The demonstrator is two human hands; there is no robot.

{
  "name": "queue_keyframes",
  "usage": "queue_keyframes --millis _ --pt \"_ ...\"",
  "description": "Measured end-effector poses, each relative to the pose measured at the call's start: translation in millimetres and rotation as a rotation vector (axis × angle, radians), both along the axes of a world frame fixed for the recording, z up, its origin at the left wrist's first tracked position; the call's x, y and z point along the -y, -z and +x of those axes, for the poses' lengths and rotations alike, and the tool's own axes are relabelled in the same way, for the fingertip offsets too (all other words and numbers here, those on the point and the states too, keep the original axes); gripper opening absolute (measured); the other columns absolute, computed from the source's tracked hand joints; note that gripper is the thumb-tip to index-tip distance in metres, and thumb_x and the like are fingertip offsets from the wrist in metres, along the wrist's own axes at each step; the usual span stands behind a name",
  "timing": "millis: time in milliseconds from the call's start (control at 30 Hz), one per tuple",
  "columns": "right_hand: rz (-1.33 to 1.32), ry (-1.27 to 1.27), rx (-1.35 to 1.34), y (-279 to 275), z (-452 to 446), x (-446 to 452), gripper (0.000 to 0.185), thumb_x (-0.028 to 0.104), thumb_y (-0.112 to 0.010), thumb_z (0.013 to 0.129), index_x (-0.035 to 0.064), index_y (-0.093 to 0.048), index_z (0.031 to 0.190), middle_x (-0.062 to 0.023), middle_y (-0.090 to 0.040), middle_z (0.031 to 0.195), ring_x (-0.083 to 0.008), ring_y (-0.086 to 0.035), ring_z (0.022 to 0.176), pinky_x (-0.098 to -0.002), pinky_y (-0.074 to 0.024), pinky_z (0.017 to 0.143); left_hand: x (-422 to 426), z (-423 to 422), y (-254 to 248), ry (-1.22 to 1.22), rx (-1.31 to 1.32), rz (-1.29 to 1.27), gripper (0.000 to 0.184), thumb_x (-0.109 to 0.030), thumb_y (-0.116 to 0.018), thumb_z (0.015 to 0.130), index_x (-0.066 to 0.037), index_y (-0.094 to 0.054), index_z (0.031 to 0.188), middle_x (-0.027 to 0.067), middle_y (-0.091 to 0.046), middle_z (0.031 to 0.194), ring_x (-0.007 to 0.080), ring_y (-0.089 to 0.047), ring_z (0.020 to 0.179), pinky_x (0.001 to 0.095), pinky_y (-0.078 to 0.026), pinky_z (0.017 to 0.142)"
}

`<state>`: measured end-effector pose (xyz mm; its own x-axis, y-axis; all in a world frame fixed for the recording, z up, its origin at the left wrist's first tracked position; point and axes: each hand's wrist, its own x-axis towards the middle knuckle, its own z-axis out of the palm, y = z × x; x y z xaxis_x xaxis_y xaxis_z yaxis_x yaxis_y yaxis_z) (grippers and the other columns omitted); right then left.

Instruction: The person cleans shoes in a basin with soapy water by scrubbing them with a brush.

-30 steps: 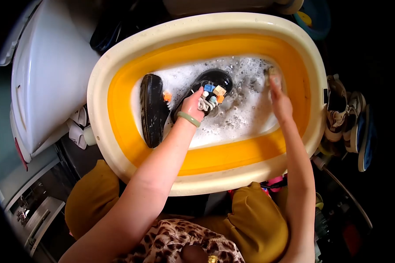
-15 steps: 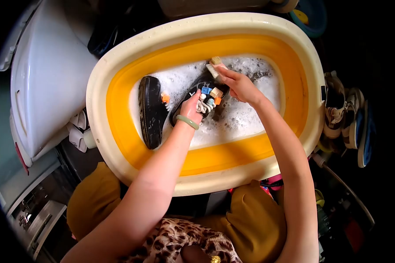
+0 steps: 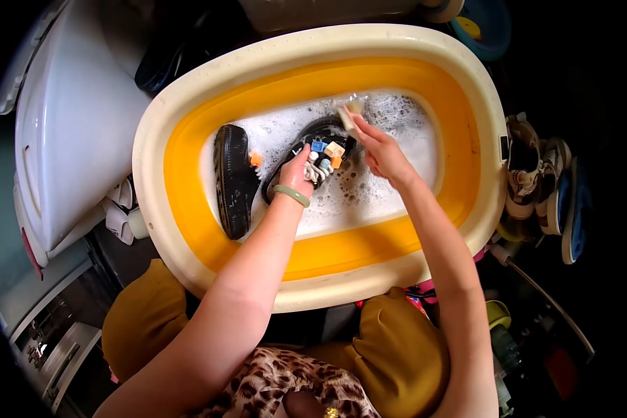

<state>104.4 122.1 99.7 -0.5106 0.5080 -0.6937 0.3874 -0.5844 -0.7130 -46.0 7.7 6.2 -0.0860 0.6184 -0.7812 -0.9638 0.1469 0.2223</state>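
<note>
My left hand (image 3: 297, 172), with a green bangle at its wrist, grips a black clog (image 3: 279, 173) that lies tilted in foamy water. Blue, tan, orange and white charms (image 3: 334, 150) decorate the clog beside my thumb. Closed around a scrub brush (image 3: 346, 120) is my right hand (image 3: 383, 150); the brush is slightly blurred, at the far end of the clog. Whether its bristles touch the clog I cannot tell. A second black clog (image 3: 231, 184) rests on its side at the left, with an orange charm (image 3: 256, 159) showing. Foam hides parts of both clogs.
The oval basin (image 3: 143, 167) has a cream rim and yellow inner walls. A large white tub-like object (image 3: 76, 132) stands at the left. Several shoes (image 3: 554, 174) are at the right, and a blue-green bowl (image 3: 491, 28) sits at the far right corner.
My right hand has moved the brush slightly along the clog's far end, toward me. My left hand keeps its grip on the clog. The whole view has shifted slightly.
</note>
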Motion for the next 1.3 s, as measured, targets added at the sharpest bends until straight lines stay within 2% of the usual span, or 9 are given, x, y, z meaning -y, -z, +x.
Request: queue_keyframes --millis 133,200,400,567,633,733,867,933,1300 --pt "-0.106 0.085 0.057 -2 45 41 0.04 0.018 -0.043 0.095 0.0168 -0.041 0.135 0.0061 -0.054 0.069 -0.0027 -0.031 0.042 -0.017 -0.0246 0.035 -1 0 7 -0.003 -0.035 -0.021 0.021 -0.023 -0.056 0.089 -0.004 -0.059 0.095 0.0083 -0.062 0.091 0.0206 -0.061 0.078 0.034 -0.052 0.068" --pt "-0.253 -0.057 0.134 6 64 48 0.042 0.014 -0.044 0.093 0.0154 -0.04 0.135 0.0023 -0.062 0.1 -0.0019 -0.031 0.042 -0.0165 -0.027 0.037 0 -3 3 0.024 0.039 0.028 0.017 -0.021 -0.06 0.086 -0.004 -0.06 0.086 0.0066 -0.063 0.082 0.0198 -0.061 0.07 0.0317 -0.05 0.063" --pt "0.488 0.251 0.223 96 103 2 0.044 0.006 -0.042 0.091 0.0176 -0.044 0.133 0.0004 -0.061 0.106 -0.0023 -0.035 0.05 -0.0171 -0.034 0.045 -2 0 3 -0.029 -0.022 -0.045 0.02 -0.024 -0.064 0.084 -0.005 -0.059 0.082 0.0061 -0.061 0.079 0.0186 -0.06 0.068 0.0311 -0.05 0.06" --pt "-0.016 0.058 0.127 12 53 50 0.044 0.008 -0.045 0.093 0.0154 -0.04 0.135 0.0013 -0.056 0.117 -0.0003 -0.038 0.052 -0.016 -0.0309 0.044 -4 0 1 -0.047 -0.03 -0.068 0.029 -0.034 -0.065 0.083 -0.007 -0.055 0.079 0.0047 -0.056 0.07 0.0188 -0.057 0.058 0.0313 -0.048 0.053" --pt "0.164 0.125 0.006 -20 30 58 0.043 0.01 -0.046 0.093 0.0163 -0.042 0.134 0.005 -0.061 0.101 -0.0013 -0.038 0.052 -0.016 -0.0321 0.044 0 -8 4 0.003 0.04 -0.016 0.034 -0.038 -0.061 0.084 -0.005 -0.056 0.091 0.0069 -0.059 0.08 0.0214 -0.06 0.069 0.0344 -0.051 0.061" --pt "0.998 -0.559 0.142 -29 6 69 0.047 0.015 -0.054 0.088 0.0307 -0.044 0.131 -0.012 -0.064 0.077 -0.0215 -0.058 0.056 -0.0305 -0.0461 0.051 -8 -3 -36 -0.098 0.168 0.026 0.043 -0.041 -0.058 0.086 -0.003 -0.055 0.105 0.0096 -0.061 0.094 0.0241 -0.06 0.084 0.0369 -0.05 0.074" --pt "1.031 -0.754 0.503 -3 -12 42 0.044 0.023 -0.053 0.086 0.0304 -0.046 0.128 -0.012 -0.064 0.072 -0.0327 -0.06 0.06 -0.0413 -0.0472 0.055 -11 6 -31 -0.076 -0.011 -0.052 0.039 -0.039 -0.054 0.089 -0.004 -0.055 0.107 0.0088 -0.061 0.097 0.022 -0.059 0.088 0.035 -0.048 0.079" --pt "1.064 -0.438 0.373 13 -18 21 0.042 0.024 -0.051 0.087 0.0288 -0.046 0.128 -0.0138 -0.064 0.072 -0.0326 -0.061 0.06 -0.0414 -0.0466 0.052 -4 1 -4 -0.044 0.082 -0.046 0.03 -0.035 -0.052 0.091 -0.006 -0.056 0.097 0.0043 -0.059 0.085 0.0162 -0.056 0.075 0.0313 -0.048 0.065" --pt "1.05 -0.588 0.432 6 -13 48 0.041 0.02 -0.053 0.086 0.0311 -0.05 0.125 -0.0181 -0.059 0.064 -0.0337 -0.058 0.054 -0.0419 -0.0465 0.051 -16 9 -20 0.008 -0.034 -0.194 0.039 -0.039 -0.044 0.093 -0.008 -0.052 0.114 0.0067 -0.058 0.112 0.0238 -0.055 0.104 0.0443 -0.038 0.094"
